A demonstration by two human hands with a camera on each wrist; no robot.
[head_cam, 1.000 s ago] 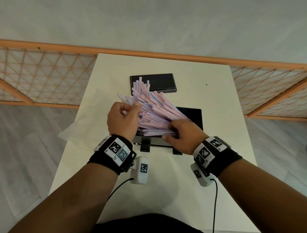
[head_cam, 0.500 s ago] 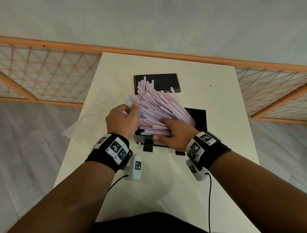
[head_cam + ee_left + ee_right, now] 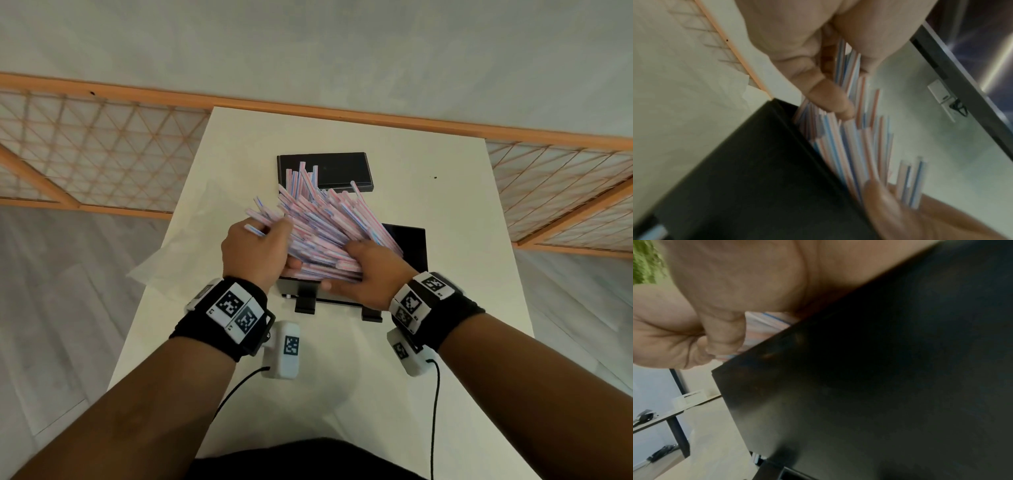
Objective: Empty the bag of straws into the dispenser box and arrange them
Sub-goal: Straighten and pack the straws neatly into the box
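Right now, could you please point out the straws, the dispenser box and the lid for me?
straws [image 3: 318,229], head view, middle of the fanned pile.
dispenser box [image 3: 409,245], head view, its bare dark right part.
lid [image 3: 342,169], head view, its flat black top, beyond the straws.

The thin plastic straws [image 3: 322,228] are white with pink and blue stripes. The open rectangular dispenser box [image 3: 412,246] and flat rectangular lid [image 3: 337,169] are glossy black. The smooth table top [image 3: 445,212] is cream. The fabric wristbands [image 3: 246,313] are black with black-and-white square-code tags.
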